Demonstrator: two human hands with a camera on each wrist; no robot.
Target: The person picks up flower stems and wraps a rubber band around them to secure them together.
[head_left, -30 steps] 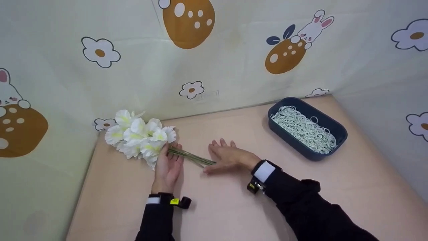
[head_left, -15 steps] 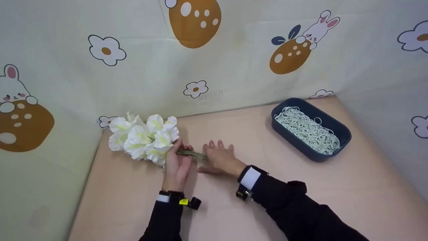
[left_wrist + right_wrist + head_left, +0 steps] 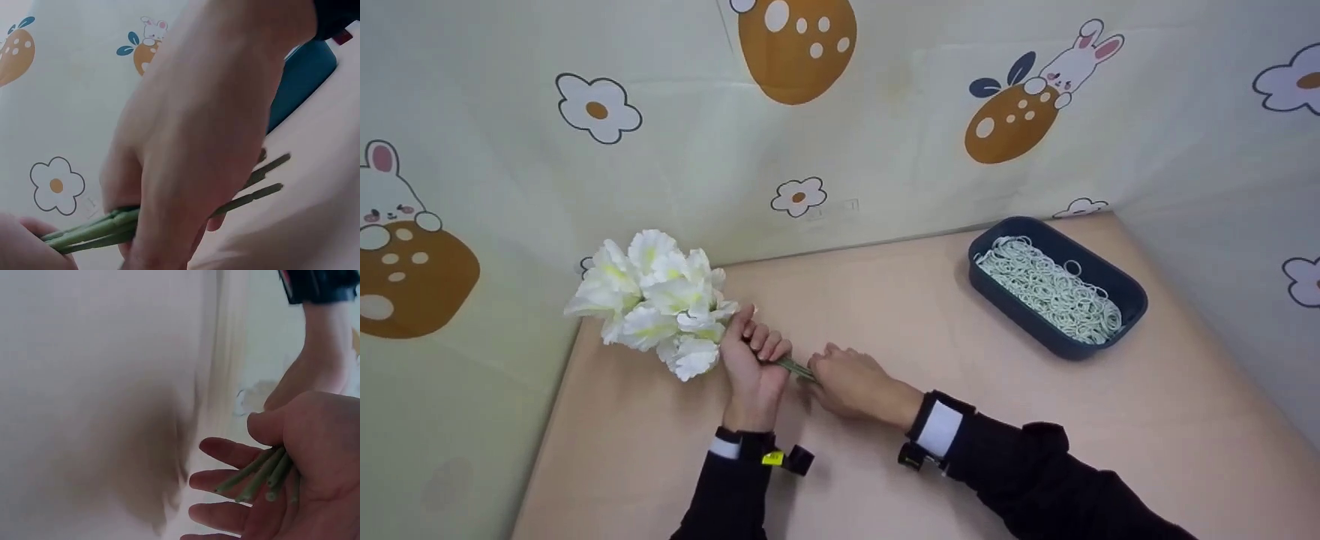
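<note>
A bunch of white flowers [image 3: 660, 292] with yellow-green centres is raised at the left of the table in the head view, blossoms toward the back left. My left hand [image 3: 754, 371] grips its green stems just below the blossoms, fingers curled round them. Lower down, my right hand [image 3: 851, 382] holds the same stems between thumb and fingers. Cut stem ends [image 3: 256, 481] poke out past the right thumb in the right wrist view, over partly spread fingers. The left wrist view shows the stems [image 3: 95, 232] running between both hands.
A dark blue tub [image 3: 1016, 319] full of pale green rubber bands [image 3: 1046, 292] stands at the back right of the table [image 3: 885, 285]. Behind the table hangs a curtain [image 3: 885, 135] printed with rabbits and flowers.
The left hand's fingers have closed round the stems and the blossoms have lifted and tilted left. The right hand has gone from lying open beside the stem ends to holding them.
</note>
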